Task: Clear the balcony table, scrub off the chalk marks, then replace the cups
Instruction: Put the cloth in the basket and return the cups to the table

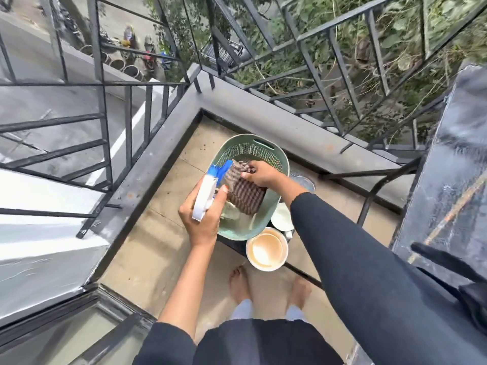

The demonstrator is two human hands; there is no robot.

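She is standing barefoot at the balcony corner, leaning over a green basket (264,144) that is sitting low in front of her feet. Her left hand (204,219) is wrapping its fingers around a white spray bottle (203,197) with a blue nozzle, holding it upright just above the basket's near rim. Her right hand (264,176) is reaching across with fingers and thumb pinching the top of a striped cloth (246,197), which is hanging half in and half out of the basket. To my eye she is gathering her cleaning kit, spray in one hand and rag in the other, so both are ready at once. A cream cup (266,250) and a white cup (282,217) are sitting just beside the basket on its near right side, below her right forearm. That suggests they are parked out of the way while the scrubbing gets done. The dark surface (448,167) is lying well off to her right, apart from both hands, and is showing a pale orange streak (454,205) that is probably the chalk waiting to be scrubbed.
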